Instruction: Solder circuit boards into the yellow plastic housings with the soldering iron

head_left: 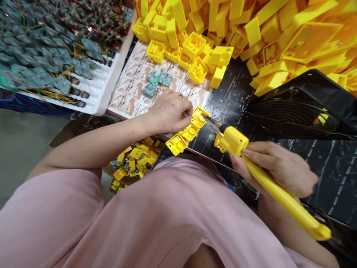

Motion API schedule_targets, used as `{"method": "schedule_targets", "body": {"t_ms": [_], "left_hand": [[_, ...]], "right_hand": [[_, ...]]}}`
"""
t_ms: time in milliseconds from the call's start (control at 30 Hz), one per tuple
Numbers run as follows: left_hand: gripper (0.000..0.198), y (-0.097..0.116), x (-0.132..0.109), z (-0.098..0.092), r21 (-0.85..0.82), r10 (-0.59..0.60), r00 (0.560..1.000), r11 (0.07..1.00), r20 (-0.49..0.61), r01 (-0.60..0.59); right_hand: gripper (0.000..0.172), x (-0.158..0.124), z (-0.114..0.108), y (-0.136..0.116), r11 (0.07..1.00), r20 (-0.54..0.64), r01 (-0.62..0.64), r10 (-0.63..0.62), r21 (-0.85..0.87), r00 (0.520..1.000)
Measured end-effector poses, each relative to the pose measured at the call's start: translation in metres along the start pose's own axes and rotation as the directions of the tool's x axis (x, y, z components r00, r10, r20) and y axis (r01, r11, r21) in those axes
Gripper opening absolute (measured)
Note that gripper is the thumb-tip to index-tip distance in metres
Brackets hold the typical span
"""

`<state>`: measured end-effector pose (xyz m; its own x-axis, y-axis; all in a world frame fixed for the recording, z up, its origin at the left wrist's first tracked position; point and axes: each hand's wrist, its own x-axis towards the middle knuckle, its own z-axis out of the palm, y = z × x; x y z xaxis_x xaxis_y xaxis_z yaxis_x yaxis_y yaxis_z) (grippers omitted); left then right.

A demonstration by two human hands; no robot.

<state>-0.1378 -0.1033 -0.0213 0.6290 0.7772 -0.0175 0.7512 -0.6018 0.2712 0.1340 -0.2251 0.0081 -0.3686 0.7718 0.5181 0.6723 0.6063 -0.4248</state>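
Observation:
My right hand point(279, 167) is wrapped round a yellow soldering iron point(235, 141). Its tip reaches left to the farthest in a short row of open yellow plastic housings point(191, 131) near the table's front edge. Over the far end of that row, my left hand point(173, 111) is closed, with a ring on one finger. Whatever its fingers pinch is hidden. Just beyond it lie several green circuit boards point(158, 79) on patterned paper. Another small yellow piece point(220, 143) sits partly behind the iron.
A large heap of yellow housings point(195, 44) covers the back of the table. A white foam tray point(103, 85) at left holds many boards with wires. A black fan point(295, 108) stands at right. Below the table edge, a box contains yellow parts point(139, 156).

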Motion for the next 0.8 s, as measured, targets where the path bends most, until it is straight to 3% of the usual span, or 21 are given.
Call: {"method": "schedule_targets", "body": {"t_ms": [167,367,500,800], "left_hand": [[0.024,-0.001,-0.004,0.000,-0.028,-0.012,1.000,1.000,-0.004,0.012],[0.036,0.001,-0.022,0.007,-0.035,-0.066,0.975,0.998,-0.214,0.060],[0.030,0.007,-0.023,0.014,0.004,-0.031,0.965,0.999,-0.262,0.033],[0.024,0.003,-0.013,0.005,-0.132,-0.069,0.970,0.991,-0.233,0.039]], "right_hand": [[0.023,-0.003,0.007,0.003,1.000,-0.105,-0.016,0.016,-0.005,0.994],[0.056,-0.012,0.020,0.006,0.992,-0.187,-0.097,0.081,-0.081,0.979],[0.076,-0.019,0.021,0.008,0.993,-0.231,-0.091,0.071,-0.079,0.970],[0.072,-0.031,0.019,0.012,0.986,-0.324,-0.163,0.147,-0.024,0.935]]}}
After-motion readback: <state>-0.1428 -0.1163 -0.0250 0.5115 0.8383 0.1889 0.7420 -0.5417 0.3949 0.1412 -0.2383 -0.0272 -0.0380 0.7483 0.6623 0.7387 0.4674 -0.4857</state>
